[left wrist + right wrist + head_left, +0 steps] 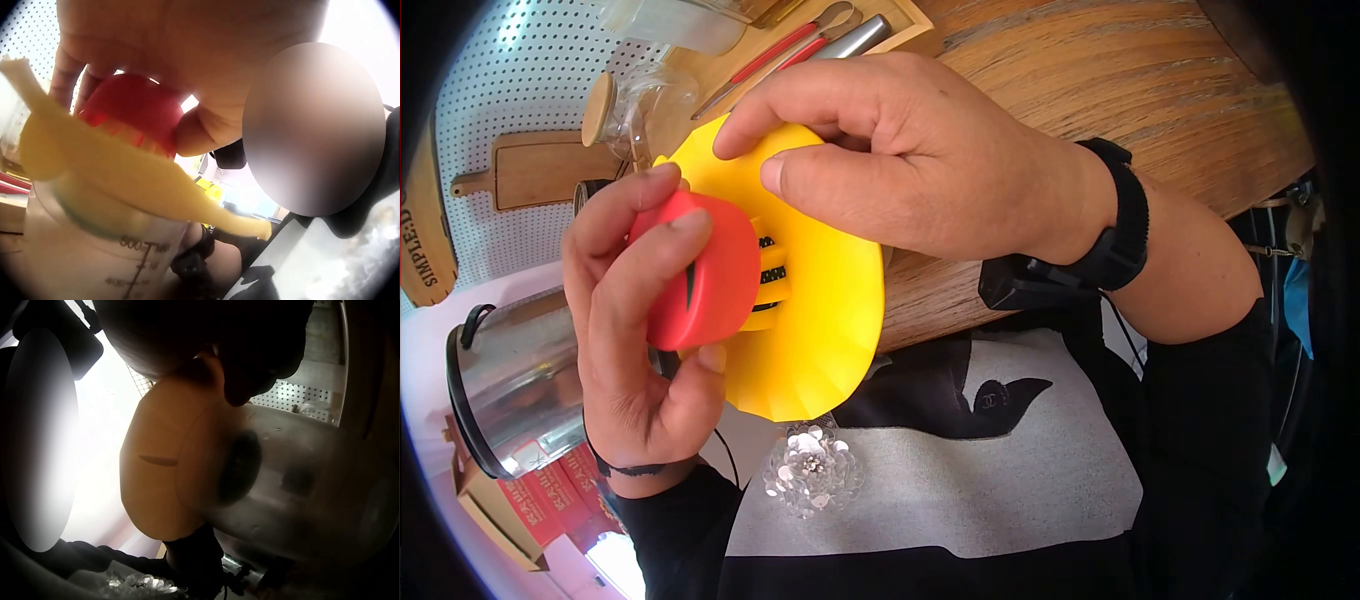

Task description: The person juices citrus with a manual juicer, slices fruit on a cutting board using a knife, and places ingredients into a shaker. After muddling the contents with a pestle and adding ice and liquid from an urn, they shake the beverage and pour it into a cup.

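Observation:
My left hand grips a rounded red cap with a dark green slit, fingers and thumb spread round its sides. The cap sits over the middle of a wide yellow dish-shaped piece, where dark speckled strips show between yellow bars. My right hand pinches the far rim of that yellow piece, thumb and forefinger on top, other fingers mostly hidden. Beneath it stands a clear measuring jug with printed markings. Through the jug's wall a dark green round shape shows close under the yellow piece.
A wooden tray with red-handled tools lies at the back of the wooden table. A lidded glass jar and a cutting board are on the left, near a metal canister.

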The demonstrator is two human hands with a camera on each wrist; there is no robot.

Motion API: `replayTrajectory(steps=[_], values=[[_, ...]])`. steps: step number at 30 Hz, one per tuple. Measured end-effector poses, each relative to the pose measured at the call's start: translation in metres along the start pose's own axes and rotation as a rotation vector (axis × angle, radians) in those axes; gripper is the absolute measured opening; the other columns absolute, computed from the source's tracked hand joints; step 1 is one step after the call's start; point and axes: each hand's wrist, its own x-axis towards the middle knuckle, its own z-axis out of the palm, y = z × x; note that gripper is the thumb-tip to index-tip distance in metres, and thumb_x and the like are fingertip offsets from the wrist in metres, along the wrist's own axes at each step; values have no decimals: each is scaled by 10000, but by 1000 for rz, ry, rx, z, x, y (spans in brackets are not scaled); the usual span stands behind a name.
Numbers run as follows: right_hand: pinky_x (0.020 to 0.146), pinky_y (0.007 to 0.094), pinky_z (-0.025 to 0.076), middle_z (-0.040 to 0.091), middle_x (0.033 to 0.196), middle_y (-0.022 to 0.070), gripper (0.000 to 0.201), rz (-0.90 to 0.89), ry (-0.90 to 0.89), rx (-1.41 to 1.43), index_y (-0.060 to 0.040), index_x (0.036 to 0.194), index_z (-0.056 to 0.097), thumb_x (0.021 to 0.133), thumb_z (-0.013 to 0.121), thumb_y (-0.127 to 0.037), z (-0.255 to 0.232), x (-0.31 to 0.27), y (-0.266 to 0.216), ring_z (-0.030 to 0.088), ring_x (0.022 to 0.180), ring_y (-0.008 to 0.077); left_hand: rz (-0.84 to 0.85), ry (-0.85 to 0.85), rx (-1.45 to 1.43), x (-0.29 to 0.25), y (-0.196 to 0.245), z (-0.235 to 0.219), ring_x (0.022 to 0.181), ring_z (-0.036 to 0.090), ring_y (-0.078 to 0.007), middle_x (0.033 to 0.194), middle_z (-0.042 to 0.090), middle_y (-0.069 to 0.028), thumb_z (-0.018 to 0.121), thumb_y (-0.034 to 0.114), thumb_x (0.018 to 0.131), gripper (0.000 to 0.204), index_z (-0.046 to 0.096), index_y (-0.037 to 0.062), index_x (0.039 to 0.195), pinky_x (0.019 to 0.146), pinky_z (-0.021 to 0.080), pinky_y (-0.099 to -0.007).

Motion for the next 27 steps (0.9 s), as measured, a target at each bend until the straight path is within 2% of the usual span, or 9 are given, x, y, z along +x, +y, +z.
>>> replayTrajectory(steps=[3, 7, 10, 15, 22, 24, 27], values=[[725, 306, 558, 674, 921, 171, 329, 1, -3, -27, 38, 1062, 645, 896, 508, -211, 0, 0, -1, 666, 815, 243, -17, 57, -128, -6, -6, 3, 1274, 458, -297, 1357, 438, -159, 645, 425, 835, 547, 521, 142, 1286, 1040, 408, -382], [740, 308, 559, 674, 931, 173, 333, 17, -4, -19, 38, 1067, 644, 898, 508, -214, 0, 0, -1, 667, 827, 247, 17, 123, -156, -9, -8, 13, 1268, 463, -297, 1353, 441, -154, 665, 436, 828, 551, 519, 147, 1275, 1049, 399, -389], [743, 309, 559, 675, 935, 171, 335, 21, -17, -17, 36, 1069, 645, 899, 508, -218, -1, 1, -2, 666, 832, 248, 51, 205, -185, -11, -8, 20, 1196, 470, -303, 1286, 456, -182, 649, 417, 835, 506, 527, 124, 1229, 1013, 381, -397], [737, 311, 559, 676, 938, 169, 326, 11, 1, -17, 31, 1060, 649, 899, 510, -217, 2, 0, 0, 666, 822, 246, 50, 268, -257, -13, -7, 23, 1195, 479, -299, 1292, 464, -186, 678, 503, 820, 573, 523, 134, 1230, 1001, 401, -396], [726, 313, 558, 680, 925, 165, 316, 19, -6, 9, 30, 1053, 654, 893, 515, -205, 1, 1, -3, 666, 806, 246, 67, 257, -139, -16, -10, 18, 1201, 489, -315, 1299, 480, -190, 650, 459, 867, 491, 519, 138, 1215, 1012, 402, -407], [727, 311, 558, 681, 926, 164, 315, 16, -4, -8, 30, 1050, 655, 894, 515, -205, 1, 1, -3, 666, 807, 246, 75, 176, -214, -18, -13, 15, 1303, 439, -335, 1383, 438, -185, 600, 450, 904, 511, 478, 177, 1317, 1085, 371, -430], [730, 306, 556, 682, 929, 164, 316, 22, -8, -20, 30, 1046, 657, 896, 512, -207, 1, 1, -4, 667, 809, 246, 77, 196, -311, -17, -17, 19, 1334, 410, -353, 1401, 432, -196, 598, 446, 902, 524, 473, 178, 1334, 1100, 357, -444]])
